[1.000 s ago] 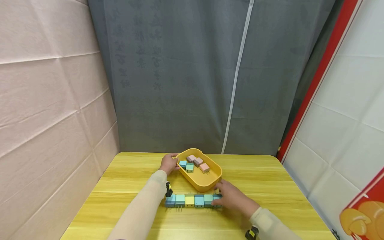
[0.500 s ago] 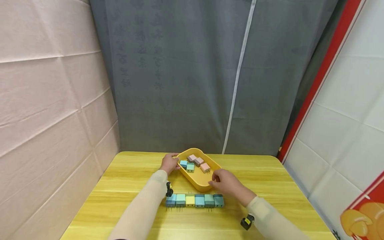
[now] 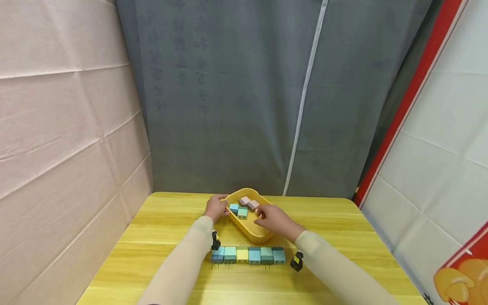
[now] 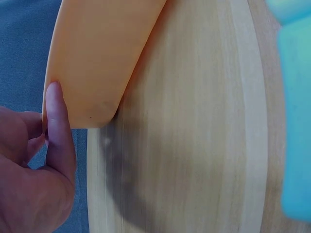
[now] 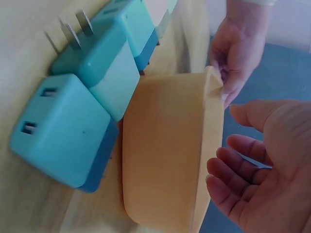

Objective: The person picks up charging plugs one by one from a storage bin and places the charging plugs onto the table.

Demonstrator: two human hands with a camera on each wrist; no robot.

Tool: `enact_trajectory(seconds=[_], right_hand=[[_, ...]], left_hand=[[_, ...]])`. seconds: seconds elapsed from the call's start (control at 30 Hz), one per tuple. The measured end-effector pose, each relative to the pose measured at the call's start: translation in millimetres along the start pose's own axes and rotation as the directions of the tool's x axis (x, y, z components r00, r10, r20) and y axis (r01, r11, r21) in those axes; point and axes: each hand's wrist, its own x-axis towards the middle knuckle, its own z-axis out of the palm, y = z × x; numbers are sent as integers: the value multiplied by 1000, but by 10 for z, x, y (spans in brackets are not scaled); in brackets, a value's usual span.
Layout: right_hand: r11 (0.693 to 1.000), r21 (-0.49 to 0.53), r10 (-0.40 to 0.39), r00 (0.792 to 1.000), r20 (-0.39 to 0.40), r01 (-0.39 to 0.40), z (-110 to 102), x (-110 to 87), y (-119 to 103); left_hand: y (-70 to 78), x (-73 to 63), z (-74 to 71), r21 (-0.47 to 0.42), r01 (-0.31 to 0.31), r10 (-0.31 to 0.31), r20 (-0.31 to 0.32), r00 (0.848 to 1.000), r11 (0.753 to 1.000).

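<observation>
My left hand [image 3: 216, 207] pinches the left rim of a yellow plastic tray [image 3: 254, 232]; in the left wrist view the thumb and fingers straddle its wall [image 4: 102, 63]. Inside lie two pinkish USB plug chargers [image 3: 253, 206], a blue charger [image 3: 234, 208] and a green charger [image 3: 242, 213]. Over the tray's right side is my right hand [image 3: 276, 220], mostly covering another pink charger. Its fingers [image 5: 235, 167] bend loosely in the right wrist view, thumb apart, nothing visible between them. In front of the tray runs a row of several chargers, including a yellow charger [image 3: 242, 256].
The row's right end is a teal charger [image 3: 279, 256], close to my right wrist camera [image 3: 296, 262]. Metal prongs stick out of the row front and back. A grey curtain [image 3: 228, 106] hangs behind the wooden table [image 3: 160, 254].
My right hand has left the teal charger at the row's right end. It has moved up and left over the tray, to the pink charger. The left hand and tray stay put.
</observation>
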Motion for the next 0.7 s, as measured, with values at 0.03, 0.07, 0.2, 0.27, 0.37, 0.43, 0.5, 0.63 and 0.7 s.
enact_trajectory(seconds=[0.03,0.07,0.2,0.27,0.37,0.43,0.5,0.63,0.7], right_hand=[[1000,-4,-5,1000,7,5,19,45,7],[1000,-8,-10,1000,15,10,35,91,12],[999,-30,-23,999,42,24,97,266,33],[998,-51,-27,998,59,30,128,359,32],[994,-99,-47,996,77,55,186,492,30],[988,-138,-58,995,86,70,218,563,15],[980,-185,-52,994,96,69,269,628,13],[968,-248,-18,994,107,45,361,722,14],[970,-241,-7,994,109,33,383,741,-1]], left_hand=[[-4,3,2,-2,4,-4,2,1000,1000],[-7,6,4,-1,3,-3,1,1000,1000],[-21,34,8,-5,-2,2,2,1000,1000],[-21,42,0,-7,-1,1,2,1000,1000],[-23,42,0,-14,3,-3,3,1000,1000],[-25,39,5,-15,5,-5,0,1000,1000],[-34,40,12,-13,4,-4,-3,1000,1000],[-48,51,32,-11,4,-4,-7,1000,1000],[-50,52,43,-14,7,-7,-8,1000,1000]])
